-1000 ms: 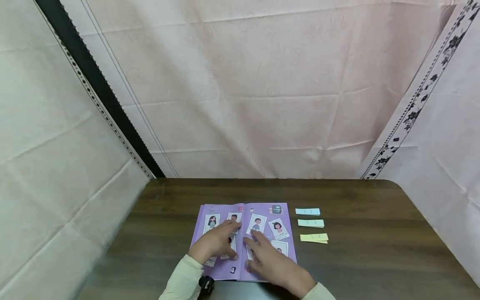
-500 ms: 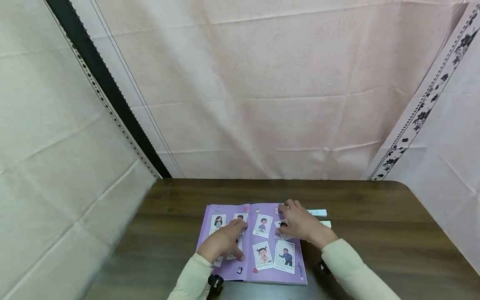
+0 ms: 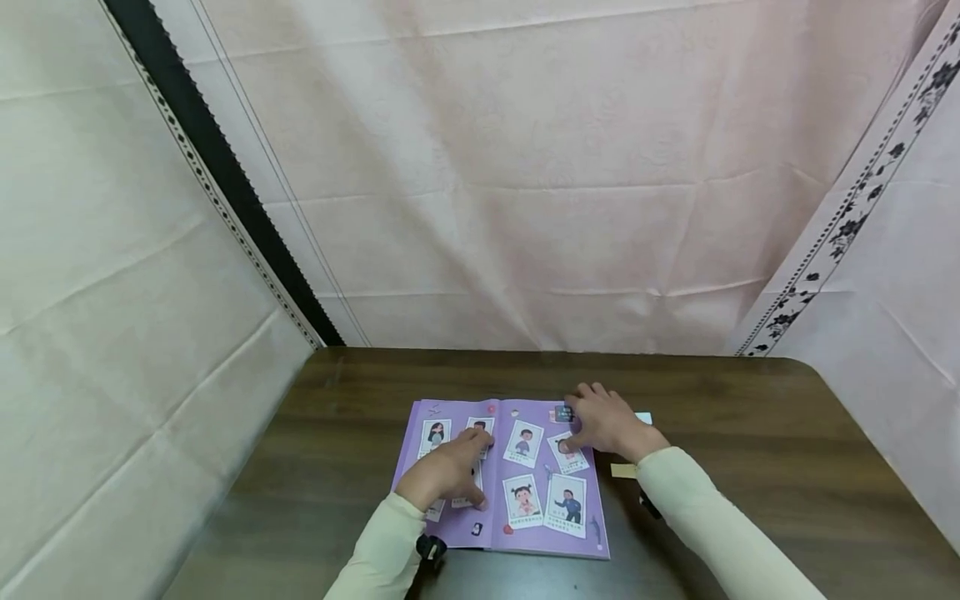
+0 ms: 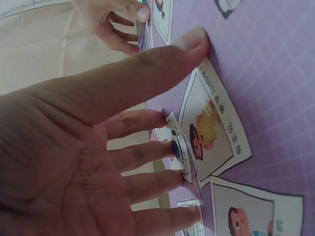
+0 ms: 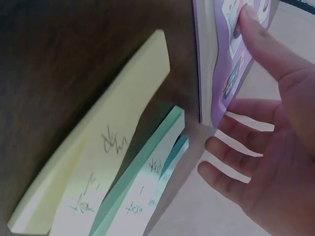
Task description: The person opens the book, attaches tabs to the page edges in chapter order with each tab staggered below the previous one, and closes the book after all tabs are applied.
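Observation:
A purple book (image 3: 517,541) lies spread on the table, its pages printed with framed cartoon portraits. My left hand (image 3: 447,472) rests on the left page, fingers spread; in the left wrist view its thumb and fingertips (image 4: 174,147) meet the printed page (image 4: 275,93). Over at the upper right corner of the book is my right hand (image 3: 611,422). Its thumb (image 5: 266,42) touches the right page by a portrait, while the other fingers (image 5: 241,130) extend loosely past the page's corner and edge.
Right of the book lie sticky-note pads with handwriting: a yellow pad (image 5: 115,123), a green pad (image 5: 147,169) and a blue pad (image 5: 179,150). My right hand and sleeve partly cover them in the head view. Pale cloth (image 3: 525,183) hangs behind the brown table (image 3: 360,467).
My right hand has moved from the lower part of the right page up and rightward to the upper corner, uncovering the portraits below. My left hand stays on the left page.

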Motion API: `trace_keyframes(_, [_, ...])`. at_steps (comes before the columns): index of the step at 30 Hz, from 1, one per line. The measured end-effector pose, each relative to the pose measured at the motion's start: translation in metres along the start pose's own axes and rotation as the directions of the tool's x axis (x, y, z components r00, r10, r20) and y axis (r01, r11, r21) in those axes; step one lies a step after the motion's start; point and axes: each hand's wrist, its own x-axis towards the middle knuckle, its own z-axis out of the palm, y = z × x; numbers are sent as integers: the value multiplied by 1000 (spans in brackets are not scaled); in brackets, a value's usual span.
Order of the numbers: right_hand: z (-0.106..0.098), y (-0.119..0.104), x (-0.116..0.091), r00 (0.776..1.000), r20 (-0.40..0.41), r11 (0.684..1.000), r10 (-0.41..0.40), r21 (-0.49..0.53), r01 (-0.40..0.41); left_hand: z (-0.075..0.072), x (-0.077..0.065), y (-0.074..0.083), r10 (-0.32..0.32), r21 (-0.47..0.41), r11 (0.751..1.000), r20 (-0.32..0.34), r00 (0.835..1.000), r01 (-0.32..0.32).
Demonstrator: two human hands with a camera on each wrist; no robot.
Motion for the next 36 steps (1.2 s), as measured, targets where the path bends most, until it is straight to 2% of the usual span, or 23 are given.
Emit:
trace_keyframes(8, [0,-8,-6,995,-69,993,-73,-96,66,1,1,1,-18,3,1000,7,1000,18])
trace_keyframes(11, [2,-7,-7,992,-88,992,-95,-96,86,1,1,0,-17,-3,1000,4,1000,17])
trace_keyframes(15, [6,-3,-8,990,-82,994,-111,-19,110,2,1,-1,-22,-6,1000,0,1000,22])
trace_keyframes(19, [9,1,-12,992,-106,982,-62,170,80,2,0,0,-17,0,1000,-7,1000,17])
trace_keyframes(21, [10,1,-15,989,-150,951,-2,306,49,1,0,1,-13,-2,1000,-12,1000,13])
trace_keyframes(22, [10,0,-18,985,-170,925,30,378,37,2,0,1,-12,-1,1000,-16,1000,12])
trace_keyframes(24, [9,-6,-23,976,-192,854,103,521,13,2,0,1,-16,-5,1000,-23,1000,16])
trace_keyframes(26, [9,-14,-30,967,-195,768,165,641,-2,2,0,0,-28,-10,1000,-32,999,28])
trace_keyframes(28, [10,-23,-40,958,-179,687,224,726,-25,4,-1,0,-40,-26,999,-42,998,39])
trace_keyframes(30, [14,-32,-51,946,-165,627,279,777,-50,7,-2,-1,-39,-37,999,-44,998,38])
trace_keyframes(31, [16,-35,-56,939,-158,606,305,793,-64,9,-3,-1,-32,-34,999,-42,999,30])
trace_keyframes(33, [21,-42,-67,926,-151,584,346,807,-87,12,-6,-1,-4,-11,1000,-39,999,4])
trace_keyframes(36, [27,-50,-77,913,-147,581,381,806,-113,16,-12,0,54,44,998,-37,998,-52])
